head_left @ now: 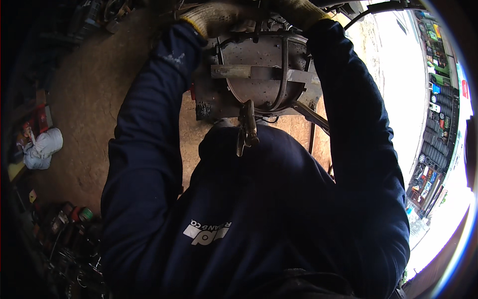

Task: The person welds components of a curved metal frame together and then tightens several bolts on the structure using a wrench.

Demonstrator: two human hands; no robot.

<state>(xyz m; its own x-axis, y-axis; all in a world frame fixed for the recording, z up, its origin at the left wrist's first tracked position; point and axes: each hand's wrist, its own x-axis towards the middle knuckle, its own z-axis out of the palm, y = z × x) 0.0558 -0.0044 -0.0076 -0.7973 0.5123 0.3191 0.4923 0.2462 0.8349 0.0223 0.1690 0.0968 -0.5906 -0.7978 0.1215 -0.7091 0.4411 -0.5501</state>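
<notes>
My left hand (213, 17), in a cream knit work glove with a yellow cuff, reaches to the upper edge over dark metal parts. My right hand (302, 13), gloved alike, is at the same edge further right. The fingers of both are cut off or hidden, so whether they grip anything does not show. Below them is a worn metal stand (209, 102) with a round frame (285, 74). A flat metal bar (238, 72) lies across this frame. On the stand's near edge, close to my body, sits a clamp-like metal tool (248, 127).
A dark metal leg (312, 118) slants from the stand by my right arm. White sacks (44, 148) lie at the left on the brown floor (82, 114). Tangled dark parts (69, 249) fill the lower left. Stacked goods (435, 144) line the bright right side.
</notes>
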